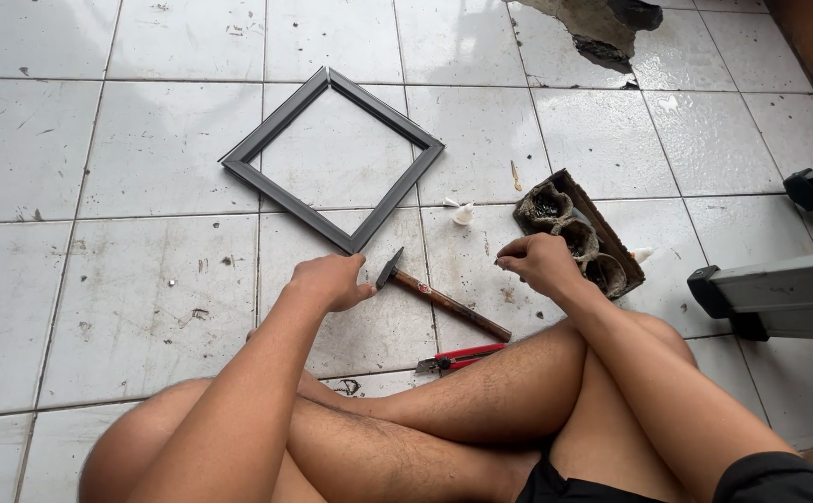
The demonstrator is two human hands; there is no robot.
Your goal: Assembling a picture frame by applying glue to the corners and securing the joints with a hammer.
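Hammer [442, 295] lies on the tiled floor [145, 279], landmark for all: left hand [330, 282] rests just left of its head, fingers curled together; right hand [539, 263] hovers right of it, fingers pinched together; dark square frame [332, 158] lies beyond; red-handled pliers [457, 358] nearer the legs.

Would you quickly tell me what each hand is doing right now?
Left hand: loosely closed beside the hammer, apparently holding nothing.
Right hand: fingers pinched; contents cannot be told.

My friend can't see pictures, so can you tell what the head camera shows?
A person sits cross-legged on a white tiled floor, left hand by a dark square frame, right hand pinching something tiny beside a tray of small pouches. A hammer and red-handled pliers lie between.
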